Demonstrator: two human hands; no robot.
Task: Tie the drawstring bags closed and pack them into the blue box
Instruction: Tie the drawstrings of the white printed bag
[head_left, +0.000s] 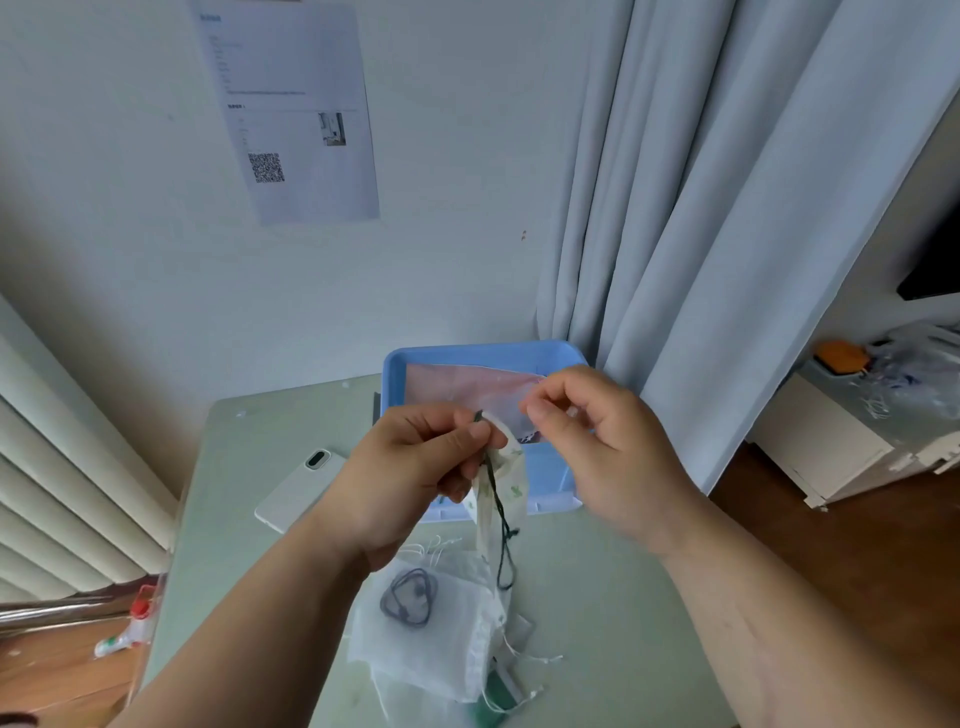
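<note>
My left hand (415, 467) pinches the gathered top of a small white drawstring bag with green print (501, 486). The bag hangs above the table, and its dark green cord (504, 535) dangles below. My right hand (587, 421) is raised just right of it with fingers curled, thumb and forefinger close together; whether it holds a cord end is unclear. Behind both hands stands the blue box (550, 467) with a pink bag (467, 387) lying inside. A pile of white mesh drawstring bags (441, 639) lies on the table under my hands.
A white phone (296, 491) lies face down on the pale green table (597, 597), left of the box. A grey cord loop (410, 597) shows inside one mesh bag. Curtains hang to the right, and a radiator stands at the left. A bottle lies on the floor at lower left.
</note>
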